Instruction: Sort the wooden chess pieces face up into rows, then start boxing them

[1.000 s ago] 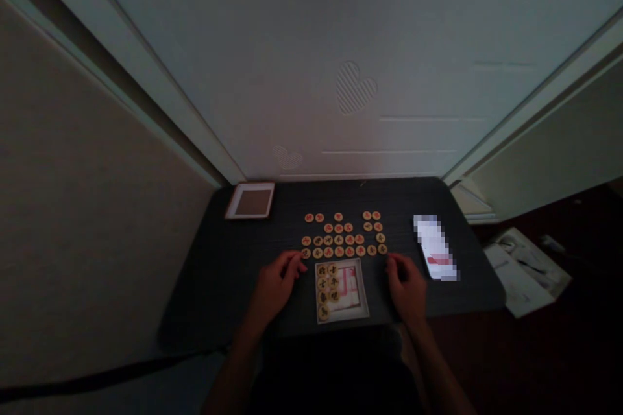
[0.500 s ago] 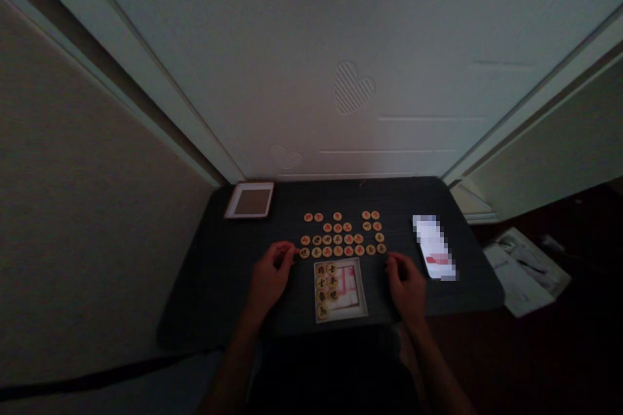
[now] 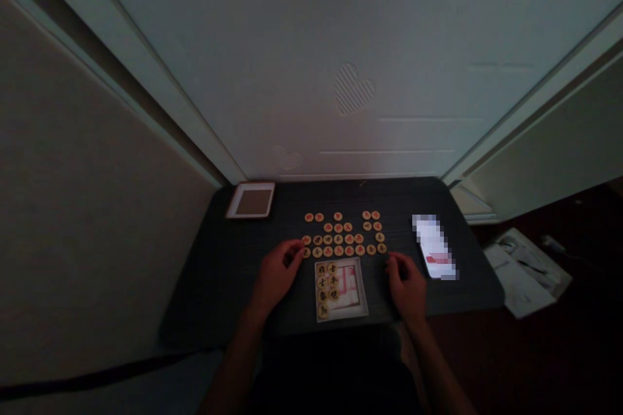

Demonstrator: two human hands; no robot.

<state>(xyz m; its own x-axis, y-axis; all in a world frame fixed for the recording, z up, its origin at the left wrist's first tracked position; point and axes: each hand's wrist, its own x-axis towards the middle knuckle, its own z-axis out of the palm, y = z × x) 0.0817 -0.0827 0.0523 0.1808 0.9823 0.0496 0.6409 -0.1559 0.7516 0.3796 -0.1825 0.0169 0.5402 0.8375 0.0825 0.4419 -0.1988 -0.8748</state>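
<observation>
On the dark table, round wooden xiangqi pieces [image 3: 338, 240] with red or black characters lie in rows. My left hand [image 3: 280, 272] is closed with thumb and forefinger together. Its fingertips reach the leftmost piece of the nearest row [image 3: 306, 253] and cover part of its edge; whether they grip it I cannot tell. To the right of the rows, my right hand [image 3: 406, 285] rests with fingers curled in, near the last piece of that row [image 3: 382, 249], apart from it. Between my hands sits a shallow open box [image 3: 364, 295], several black-character pieces [image 3: 322, 283] filling its left side.
A lit phone [image 3: 435, 249] lies at the table's right. A white-rimmed box lid or tray [image 3: 250, 200] is at the back left. Behind the table stands a pale panel with embossed hearts [image 3: 354, 89]. A pale box with papers [image 3: 528, 272] lies lower right, beyond the table.
My left hand has moved slightly right and forward, its fingertips now over the edge of the leftmost near-row piece. My right hand has stayed in place. The box contents look the same.
</observation>
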